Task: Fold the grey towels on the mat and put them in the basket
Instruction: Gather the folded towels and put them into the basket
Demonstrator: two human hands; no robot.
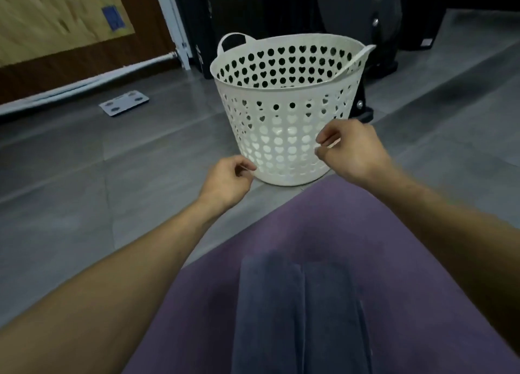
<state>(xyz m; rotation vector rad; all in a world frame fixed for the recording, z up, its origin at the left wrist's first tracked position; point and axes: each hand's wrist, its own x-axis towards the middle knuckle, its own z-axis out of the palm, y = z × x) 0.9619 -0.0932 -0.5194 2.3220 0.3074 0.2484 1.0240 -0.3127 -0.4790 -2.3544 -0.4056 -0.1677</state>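
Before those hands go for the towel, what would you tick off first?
1. Left hand free: ok, fingers loosely curled, nothing in its grip.
2. Right hand free: ok, holds nothing too.
3. Dark grey towel on the purple mat: ok, it lies there.
4. Towel fully folded: cannot tell; a lengthwise fold shows, but its near end runs out of view.
5. White plastic basket with heart-shaped holes upright and open: ok, it stands on the grey floor just past the mat's edge.
6. Room in the basket: cannot tell; its bottom is hidden, though nothing shows near the rim.
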